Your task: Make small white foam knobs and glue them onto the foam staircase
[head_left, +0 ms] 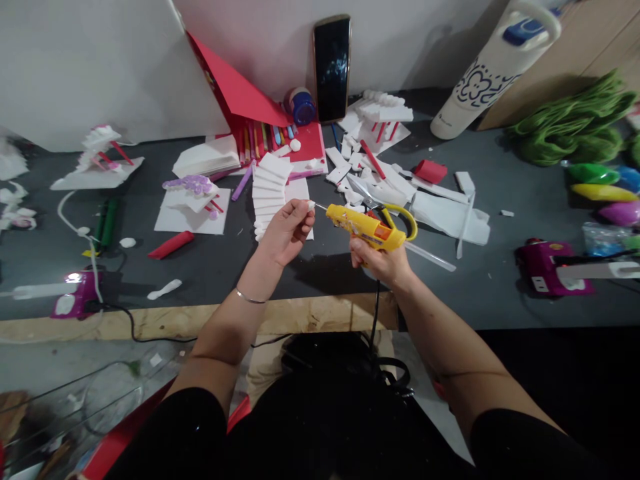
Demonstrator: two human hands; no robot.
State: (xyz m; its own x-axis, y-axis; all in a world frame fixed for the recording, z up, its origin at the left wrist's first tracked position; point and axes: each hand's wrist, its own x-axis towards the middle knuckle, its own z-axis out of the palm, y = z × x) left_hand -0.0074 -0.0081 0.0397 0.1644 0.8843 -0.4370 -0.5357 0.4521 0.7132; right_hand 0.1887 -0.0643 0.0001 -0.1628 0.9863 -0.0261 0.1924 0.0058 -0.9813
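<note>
My right hand [379, 257] is wrapped round the handle of a yellow hot glue gun [367, 227], its nozzle pointing left. A clear glue stick [433, 256] juts from behind the gun or lies just past it; I cannot tell which. In a pinch, my left hand [290, 230] holds a small white piece [311, 205] close to the nozzle tip. Behind that hand lies a fanned row of white foam strips [270, 180]. Yellow-handled scissors [407, 220] rest behind the gun among white foam scraps [353, 163].
Small white foam models with red posts stand on the table, one with a purple top [190, 189]. A phone [332, 70] leans on the wall. At the right are a white bottle [485, 80], green yarn [570, 127] and a purple power strip [550, 267]. A black cord hangs from the gun.
</note>
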